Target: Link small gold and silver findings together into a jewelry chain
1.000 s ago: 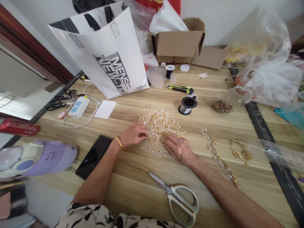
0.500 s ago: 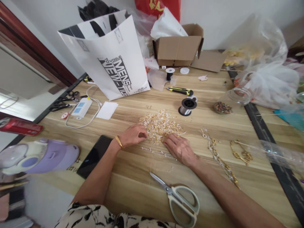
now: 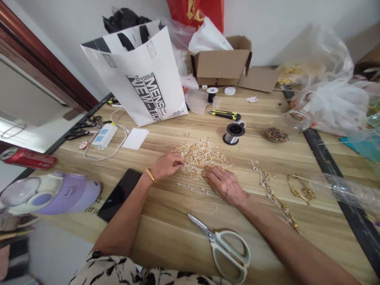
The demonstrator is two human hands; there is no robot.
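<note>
A loose heap of small gold and silver beaded pieces lies in the middle of the wooden table. At its left edge my left hand, with a gold bangle at the wrist, is closed in a pinch; whatever sits between the fingertips is too small to name. My right hand rests on the heap's lower right edge, fingers together and curled down, their tips hidden. Just below the heap a silver beaded chain lies stretched out, its right end reaching beside my right hand. Open-bladed or not I cannot tell, scissors lie nearer me.
Gold and silver chains lie right of my right hand. Beyond the heap are a wire spool, a box cutter and a paper bag. A glass jar lies tipped at right. A phone and purple bottle lie left.
The camera view has shifted slightly. My left hand's fingertips have come a little closer together at the heap's edge. My right hand stays nearly in place.
</note>
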